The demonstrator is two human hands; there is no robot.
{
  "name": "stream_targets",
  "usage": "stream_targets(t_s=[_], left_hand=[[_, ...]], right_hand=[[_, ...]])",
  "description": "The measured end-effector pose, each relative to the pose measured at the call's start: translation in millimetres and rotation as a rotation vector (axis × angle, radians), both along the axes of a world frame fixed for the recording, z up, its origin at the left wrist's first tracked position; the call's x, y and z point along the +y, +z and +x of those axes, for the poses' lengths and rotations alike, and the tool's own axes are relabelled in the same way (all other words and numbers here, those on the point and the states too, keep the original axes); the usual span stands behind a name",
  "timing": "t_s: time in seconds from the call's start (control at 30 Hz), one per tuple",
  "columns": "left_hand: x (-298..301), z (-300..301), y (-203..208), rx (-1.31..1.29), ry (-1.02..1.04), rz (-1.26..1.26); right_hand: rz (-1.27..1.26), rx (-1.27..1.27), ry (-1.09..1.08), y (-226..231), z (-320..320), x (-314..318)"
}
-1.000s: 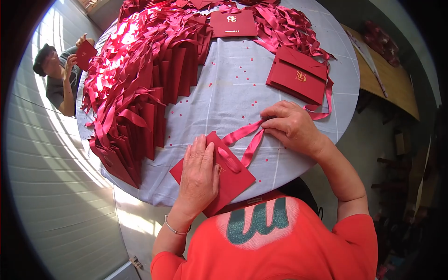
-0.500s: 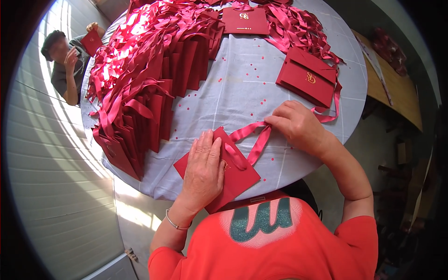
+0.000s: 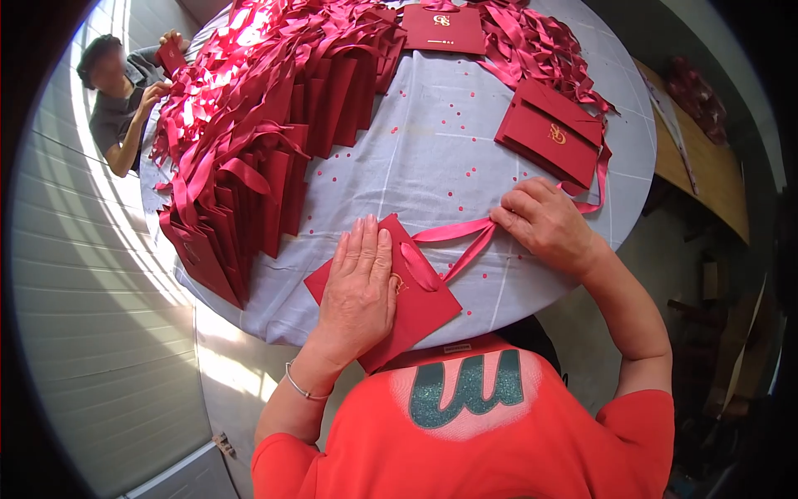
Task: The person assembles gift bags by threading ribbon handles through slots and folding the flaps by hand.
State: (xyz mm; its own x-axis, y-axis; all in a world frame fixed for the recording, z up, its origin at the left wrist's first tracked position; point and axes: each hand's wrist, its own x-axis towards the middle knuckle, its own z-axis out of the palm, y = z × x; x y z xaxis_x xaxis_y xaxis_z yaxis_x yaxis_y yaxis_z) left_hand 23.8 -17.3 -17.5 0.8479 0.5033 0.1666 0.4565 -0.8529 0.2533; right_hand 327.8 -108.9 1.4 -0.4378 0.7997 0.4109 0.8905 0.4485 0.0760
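lying under left grip (image 3: pixel 359 287): red bag (image 3: pixel 422 318)

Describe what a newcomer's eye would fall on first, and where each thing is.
Probably the large pile of red bags, topped with ribbons, on the left of the table. At its near edge, the left hand lies flat on one red bag while the right hand pinches its pink ribbon, stretched to the right. A bright red shirt fills the bottom middle.

Bright light stripes pale ribbed wall panels (image 3: pixel 91 333) left of round table with grey-blue cloth (image 3: pixel 357 191). Glare whitens glossy red ribbon heap (image 3: pixel 224 108), table's left side. Dimmer right of table. Panels bow toward rim.
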Motion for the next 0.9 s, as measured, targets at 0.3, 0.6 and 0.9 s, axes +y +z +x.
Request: stream_targets(t_s=[0.3, 0.6, 0.9], left_hand=[[-1, -2, -1, -0.007, -0.006, 0.030], [-3, -1, -2, -0.047, 0.020, 0.005], [-2, 0, -3, -0.134, 0.034, -0.022]], right_hand=[[-0.054, -0.003, 0.009, 1, -2, -2], [0.001, 0.549, -0.025, 10, -78, -11], [0.037, 0.413, -0.288, -8, -135, 18]])
